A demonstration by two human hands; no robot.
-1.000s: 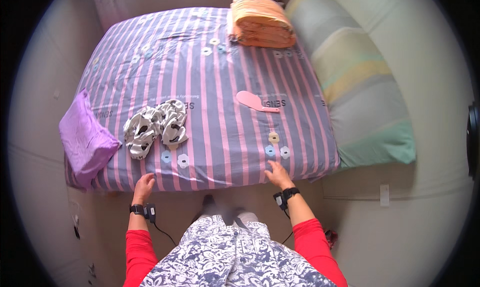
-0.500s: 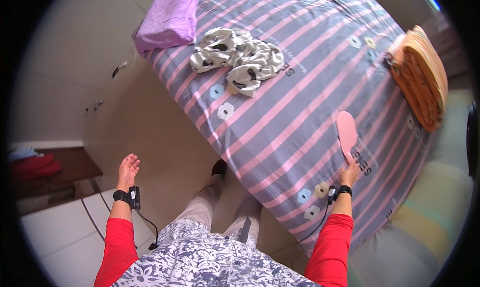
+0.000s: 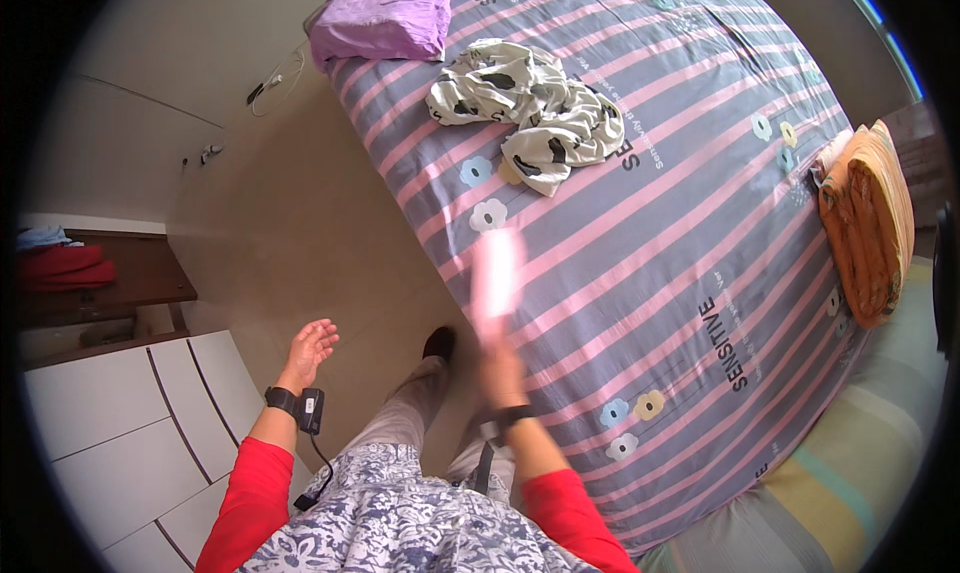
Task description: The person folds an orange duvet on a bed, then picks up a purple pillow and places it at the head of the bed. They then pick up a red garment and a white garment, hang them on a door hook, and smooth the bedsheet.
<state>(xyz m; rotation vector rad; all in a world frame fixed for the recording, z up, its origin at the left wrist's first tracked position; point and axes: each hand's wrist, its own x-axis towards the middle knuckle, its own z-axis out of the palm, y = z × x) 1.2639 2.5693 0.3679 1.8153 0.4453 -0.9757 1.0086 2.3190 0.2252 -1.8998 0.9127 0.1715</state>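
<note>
My right hand (image 3: 503, 375) grips the handle of a pink paddle-shaped brush (image 3: 496, 273) with a long, rounded flat head. Both are smeared by motion, and no bristles can be made out. The brush is over the left edge of the bed, whose sheet (image 3: 640, 263) has grey and pink stripes and printed flowers. My left hand (image 3: 311, 347) hangs above the floor to the left, holding nothing, its fingers stretched out and slightly curled. Farther up the bed lies a crumpled white cloth with black patches (image 3: 535, 103).
A purple pillow (image 3: 385, 18) sits at the bed's far left corner. Folded orange bedding (image 3: 865, 228) lies at the right edge, near a striped cushioned surface (image 3: 850, 463). White drawers (image 3: 110, 423) and a brown shelf with a red cloth (image 3: 65, 268) stand at left.
My right hand has swept the brush left across the bed to its near left edge. My left hand has moved a little right. The whole view has shifted slightly.
</note>
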